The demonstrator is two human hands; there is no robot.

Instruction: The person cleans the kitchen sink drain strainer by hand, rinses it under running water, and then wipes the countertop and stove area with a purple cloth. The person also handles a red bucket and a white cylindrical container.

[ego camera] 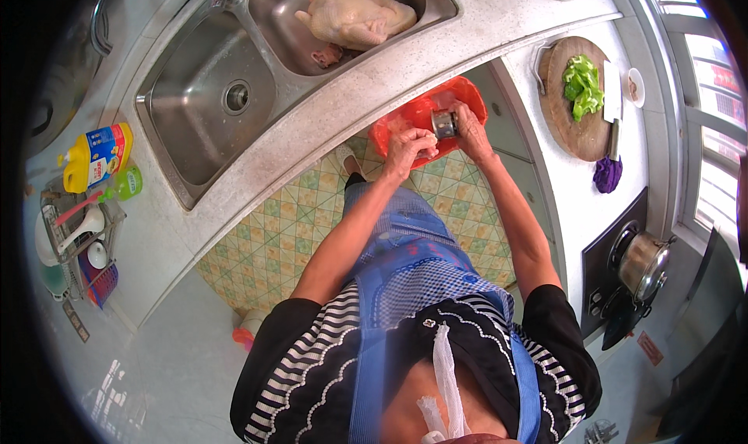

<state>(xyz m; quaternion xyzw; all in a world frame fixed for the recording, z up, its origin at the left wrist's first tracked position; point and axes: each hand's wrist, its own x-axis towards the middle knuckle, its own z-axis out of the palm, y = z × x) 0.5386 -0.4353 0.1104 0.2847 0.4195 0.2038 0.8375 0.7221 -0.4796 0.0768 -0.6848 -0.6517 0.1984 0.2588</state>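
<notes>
My right hand (472, 131) is wrapped around a small metal cup-shaped sink strainer (445, 125), tilted with one end towards my left hand. My left hand (404, 151) is beside it, thumb and fingertips pinched together; whether a small pale scrap is between them I cannot tell. Both hands are above a bin lined with a red plastic bag (403, 111), which stands on the floor against the counter. Up in the right sink basin (274, 11) lies a whole plucked chicken (356, 20) with a reddish piece of meat (327, 55) by it.
The left basin (187, 93) has an uncovered drain (236, 97). Detergent bottles (99, 157) and a dish rack (87, 233) stand left. On the right are a round chopping board (561, 116) with green leaves (583, 87), a cleaver (612, 93), a purple cloth (608, 174) and a pot (640, 268).
</notes>
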